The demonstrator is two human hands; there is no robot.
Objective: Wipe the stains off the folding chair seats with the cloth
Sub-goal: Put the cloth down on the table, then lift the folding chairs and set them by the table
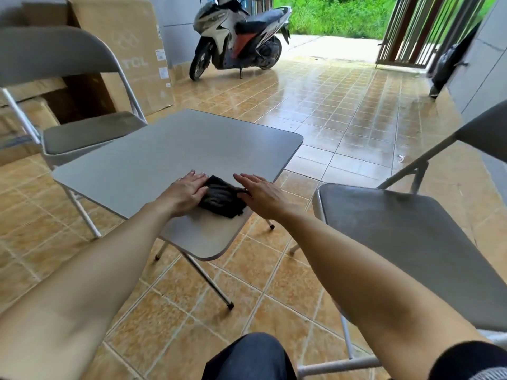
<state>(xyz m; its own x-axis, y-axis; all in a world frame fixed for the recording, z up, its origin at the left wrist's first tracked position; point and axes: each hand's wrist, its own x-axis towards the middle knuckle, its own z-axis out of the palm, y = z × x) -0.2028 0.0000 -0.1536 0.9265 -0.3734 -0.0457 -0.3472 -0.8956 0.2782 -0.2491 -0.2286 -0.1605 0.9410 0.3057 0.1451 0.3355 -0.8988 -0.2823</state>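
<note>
A dark crumpled cloth (220, 198) lies near the front edge of a small grey folding table (175, 149). My left hand (185, 192) rests flat on the table with its fingers touching the cloth's left side. My right hand (260, 194) lies flat against the cloth's right side, fingers stretched out. Neither hand grips the cloth. One grey folding chair (87, 135) stands at the left behind the table. A second folding chair (406, 242), its seat dark and smudged, stands at the right close to me.
A parked scooter (236, 37) stands at the back on the tiled floor (343, 105). Large cardboard boxes (131, 50) lean against the left wall. A slatted gate (417, 31) stands open at the back right, with a dark bag (445, 64) by the wall. My knee (249, 357) shows below.
</note>
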